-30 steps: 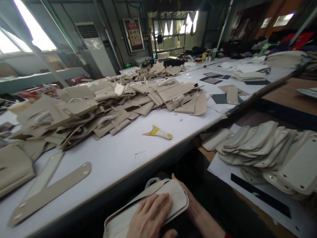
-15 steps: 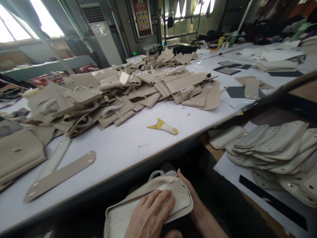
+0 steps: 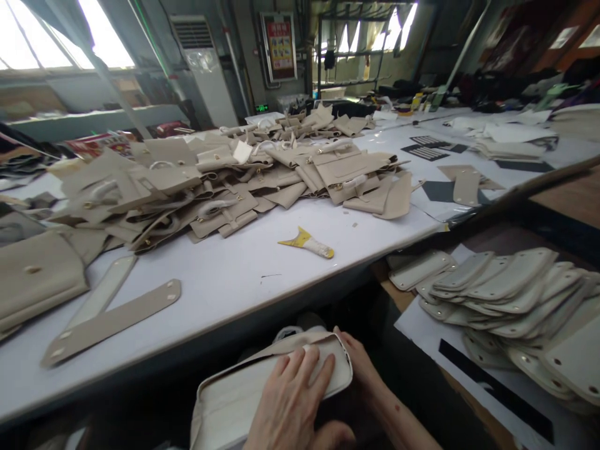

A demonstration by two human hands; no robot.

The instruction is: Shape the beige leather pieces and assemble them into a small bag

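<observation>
A beige handbag (image 3: 225, 406), its long pale rounded panel facing up, lies below the table's near edge. My left hand (image 3: 290, 394) rests flat on that panel near its right end, fingers spread and thumb held away. At the bag's right corner, my right hand (image 3: 360, 365) grips the edge; its thumb shows at the top and most fingers are hidden behind the bag. A pale loop, perhaps a handle, pokes out beyond the bag's far side.
Beige bag pieces (image 3: 281, 169) are heaped on the white table (image 3: 225, 281). A yellow-and-white forked tool (image 3: 307, 242) lies nearer me. Long strips (image 3: 117, 319) sit at left. On the right, a lower surface carries stacked pale panels (image 3: 506, 287) and a black strip (image 3: 497, 390).
My left hand has slid slightly right along the panel, with fingers more spread and thumb out. The bag has shifted a little left in view. My right hand still holds its corner.
</observation>
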